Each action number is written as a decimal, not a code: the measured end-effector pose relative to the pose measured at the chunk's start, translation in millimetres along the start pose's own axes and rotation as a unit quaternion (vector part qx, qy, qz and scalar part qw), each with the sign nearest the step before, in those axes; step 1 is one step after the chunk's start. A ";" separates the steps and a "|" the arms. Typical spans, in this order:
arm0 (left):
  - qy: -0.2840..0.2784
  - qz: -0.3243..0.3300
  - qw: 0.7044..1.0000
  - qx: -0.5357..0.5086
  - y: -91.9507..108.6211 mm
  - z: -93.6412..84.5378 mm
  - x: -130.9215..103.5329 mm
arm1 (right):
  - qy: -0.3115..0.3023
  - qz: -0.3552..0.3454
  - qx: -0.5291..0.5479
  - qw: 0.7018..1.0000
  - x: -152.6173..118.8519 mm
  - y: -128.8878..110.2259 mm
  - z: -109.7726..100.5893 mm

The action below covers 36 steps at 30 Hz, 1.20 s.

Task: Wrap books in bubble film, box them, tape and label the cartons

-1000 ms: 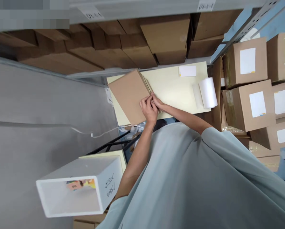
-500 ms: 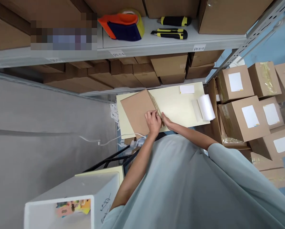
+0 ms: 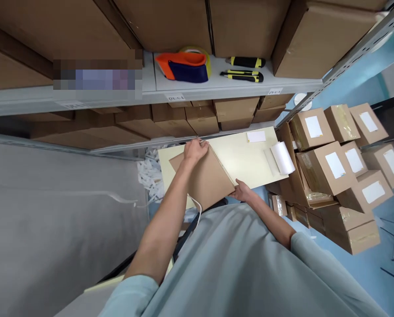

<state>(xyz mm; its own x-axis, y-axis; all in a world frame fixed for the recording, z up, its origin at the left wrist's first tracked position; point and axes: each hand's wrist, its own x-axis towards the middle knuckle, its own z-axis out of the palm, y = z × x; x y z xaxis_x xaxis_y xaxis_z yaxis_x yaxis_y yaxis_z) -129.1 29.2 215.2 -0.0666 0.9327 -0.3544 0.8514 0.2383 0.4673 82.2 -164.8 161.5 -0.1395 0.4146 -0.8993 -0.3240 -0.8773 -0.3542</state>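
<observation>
A flat piece of brown cardboard, seemingly a folded carton [image 3: 212, 180], lies at a slant over the cream tabletop [image 3: 238, 149], its near corner jutting past the front edge. My left hand [image 3: 195, 151] is closed at its far corner, fingers curled over the edge; a bit of something thin and white shows by the fingertips. My right hand [image 3: 241, 190] grips the right corner, thumb on the edge and the other fingers partly hidden underneath. A white cord [image 3: 198, 209] loops past the cardboard's near left side.
A label roll [image 3: 282, 158] and a white slip [image 3: 256, 136] lie on the table. Labelled boxes [image 3: 336, 165] are stacked at the right. The shelf [image 3: 147, 83] ahead carries a tape dispenser [image 3: 187, 68] and two utility knives [image 3: 245, 75]. White scraps [image 3: 151, 176] heap at the left.
My left hand has moved from the cardboard's right edge to its far corner. My right hand has slid to the near right corner. The cardboard has turned and come closer; the view has shifted.
</observation>
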 end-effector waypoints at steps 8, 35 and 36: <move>0.040 -0.048 0.989 -0.134 -86.5 -49.7 -47.6 | 0.146 -0.238 -0.094 0.955 -60.3 -15.6 23.2; 0.123 -0.145 0.953 -0.236 -59.7 39.9 -122.4 | 0.133 -0.376 -0.420 0.815 -20.6 -113.1 -39.4; 0.134 -0.135 0.950 -0.246 -56.3 42.6 -124.7 | 0.126 -0.385 -0.423 0.811 -20.2 -118.8 -42.9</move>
<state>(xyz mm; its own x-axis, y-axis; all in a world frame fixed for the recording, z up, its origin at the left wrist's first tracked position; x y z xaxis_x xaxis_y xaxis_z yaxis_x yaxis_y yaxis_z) -146.6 -112.1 198.5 -0.4353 0.8390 -0.3264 0.4427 0.5152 0.7339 163.6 -79.4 210.7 0.0304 0.9488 -0.3143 0.5481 -0.2788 -0.7886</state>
